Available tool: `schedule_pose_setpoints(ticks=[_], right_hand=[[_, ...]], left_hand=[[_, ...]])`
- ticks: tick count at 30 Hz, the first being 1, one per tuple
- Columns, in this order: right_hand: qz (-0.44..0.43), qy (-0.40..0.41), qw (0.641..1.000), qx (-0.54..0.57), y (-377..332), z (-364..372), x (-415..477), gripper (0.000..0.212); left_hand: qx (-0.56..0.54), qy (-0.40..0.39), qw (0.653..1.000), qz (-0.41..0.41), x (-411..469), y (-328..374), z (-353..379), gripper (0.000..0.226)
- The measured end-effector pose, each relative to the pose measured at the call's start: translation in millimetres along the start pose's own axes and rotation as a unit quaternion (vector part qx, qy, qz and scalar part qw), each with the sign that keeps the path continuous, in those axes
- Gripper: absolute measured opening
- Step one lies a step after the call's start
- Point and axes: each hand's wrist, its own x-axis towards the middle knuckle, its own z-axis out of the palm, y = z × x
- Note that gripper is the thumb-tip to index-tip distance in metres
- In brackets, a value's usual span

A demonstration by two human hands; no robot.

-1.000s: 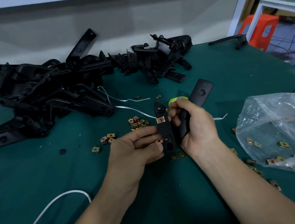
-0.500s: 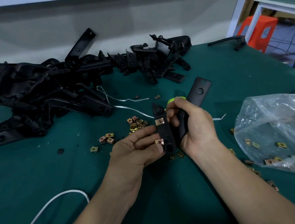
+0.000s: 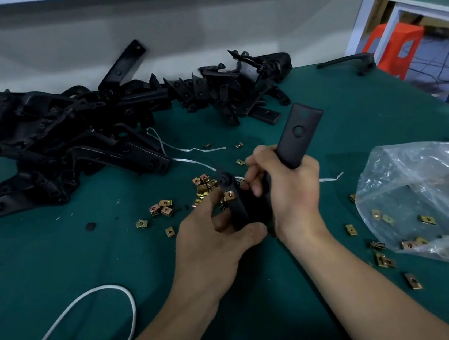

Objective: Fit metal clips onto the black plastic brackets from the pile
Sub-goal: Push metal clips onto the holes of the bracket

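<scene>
Above the green bench (image 3: 61,266): right hand (image 3: 290,190) fingers curled round black bracket (image 3: 298,136); left hand (image 3: 212,244) fingers pinching it beside fitted clip (image 3: 229,195).

Looks forward and down from head height, wide-angle, close above left hand (image 3: 215,243) and right hand (image 3: 292,190) at mid-frame; takes in green table (image 3: 61,266) back to grey wall (image 3: 173,22), with bracket pile (image 3: 72,125) upper left, plastic bag (image 3: 429,188) far right.

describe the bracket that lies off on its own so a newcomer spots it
Start at the green table, then go to its far right corner, by the orange stool. A lone black bracket lies there. Unlike the rest, it sits well apart from the big pile along the back edge.
</scene>
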Motion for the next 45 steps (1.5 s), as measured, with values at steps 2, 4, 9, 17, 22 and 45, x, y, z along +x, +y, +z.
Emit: schedule_pose_setpoints(ticks=[2,4,9,17,22,45], right_hand=[[-0.041,-0.020,0.998,-0.042,2.8,2.3,-6.1,0.025],[-0.062,-0.022,0.996,-0.067,5.3,5.1,-10.4,0.028],[-0.071,-0.010,0.994,-0.079,9.1,9.7,-13.9,0.029],[0.003,0.033,0.997,0.066,-0.3,5.7,-6.4,0.024],[0.021,0.030,0.997,0.062,0.8,9.5,-11.2,0.024],[0.186,0.045,0.979,-0.072,-140.5,-130.6,-19.9,0.018]], left_hand=[[0.060,0.030,0.998,0.003,0.3,-0.8,2.5,0.057],[0.084,0.048,0.995,0.019,0.6,-2.1,2.7,0.050],[0.088,0.064,0.994,0.035,3.4,-1.4,-2.7,0.063],[0.100,0.126,0.986,0.050,-0.1,0.3,4.7,0.043],[0.210,0.148,0.959,0.121,-9.8,10.5,6.0,0.060],[0.241,-0.075,0.953,0.169,12.2,97.2,121.6,0.011]])
